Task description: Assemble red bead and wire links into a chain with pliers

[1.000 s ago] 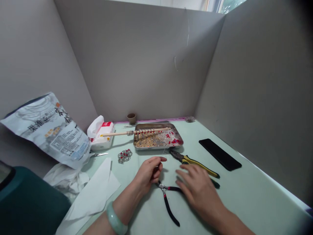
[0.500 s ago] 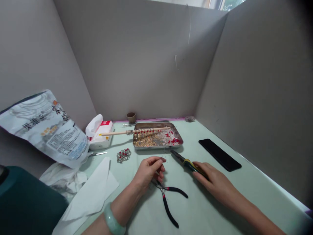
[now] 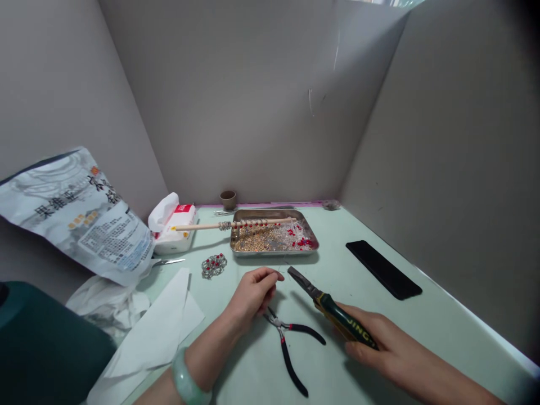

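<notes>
My right hand [image 3: 371, 343] is wrapped round a pair of green-and-yellow pliers [image 3: 337, 316], whose dark jaws point up and left toward my other hand. At the middle of the table, my left hand [image 3: 255, 293] is closed in a pinch; a thin wire seems to stick out from its fingertips, too fine to make out well. Beneath that hand lies a second pair of pliers with black handles [image 3: 291, 354], its tip partly hidden by my fingers. A small cluster of wirework with red beads [image 3: 214, 265] rests to the left of my left hand.
Behind my hands stands a metal tray [image 3: 274, 253] of gold, clear and red beads, with a wooden stick [image 3: 198, 227] across it. A tissue pack [image 3: 175, 239], folded paper [image 3: 156, 326] and a printed pouch [image 3: 97, 219] are left; a black phone-like slab [image 3: 383, 270] lies right.
My right hand has turned the green pliers so the handle's lettering shows, and their jaws have come nearer my left fingertips. My left hand has shifted slightly left.
</notes>
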A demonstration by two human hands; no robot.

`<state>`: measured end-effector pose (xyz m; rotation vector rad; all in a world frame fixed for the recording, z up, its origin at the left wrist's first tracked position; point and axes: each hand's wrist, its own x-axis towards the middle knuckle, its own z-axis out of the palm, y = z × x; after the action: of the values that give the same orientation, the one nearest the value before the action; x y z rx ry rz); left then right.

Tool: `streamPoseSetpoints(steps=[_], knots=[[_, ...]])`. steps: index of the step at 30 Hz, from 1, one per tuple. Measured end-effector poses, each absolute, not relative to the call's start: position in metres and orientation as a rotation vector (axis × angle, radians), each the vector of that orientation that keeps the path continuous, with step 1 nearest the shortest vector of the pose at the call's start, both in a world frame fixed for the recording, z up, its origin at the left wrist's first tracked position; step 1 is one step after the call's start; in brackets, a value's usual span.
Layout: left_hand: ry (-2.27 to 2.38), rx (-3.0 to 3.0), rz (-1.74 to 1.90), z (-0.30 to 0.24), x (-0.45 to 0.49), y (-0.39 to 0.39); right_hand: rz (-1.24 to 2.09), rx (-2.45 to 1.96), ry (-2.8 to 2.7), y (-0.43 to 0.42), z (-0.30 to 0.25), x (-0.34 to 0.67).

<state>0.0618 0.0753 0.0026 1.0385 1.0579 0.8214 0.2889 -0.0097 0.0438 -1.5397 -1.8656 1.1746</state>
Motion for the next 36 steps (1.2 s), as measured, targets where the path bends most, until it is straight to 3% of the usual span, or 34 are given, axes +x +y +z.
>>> streamPoseSetpoints(steps=[26, 36], knots=[[1.035, 0.990, 0.729, -0.001, 0.064, 0.074, 1.013, -1.517, -2.134, 0.003, 0.034, 0.276], [0.971, 0.957, 0.648, -0.002, 0.060, 0.076, 1.342, -1.496, -1.955, 0.008, 0.039, 0.276]])
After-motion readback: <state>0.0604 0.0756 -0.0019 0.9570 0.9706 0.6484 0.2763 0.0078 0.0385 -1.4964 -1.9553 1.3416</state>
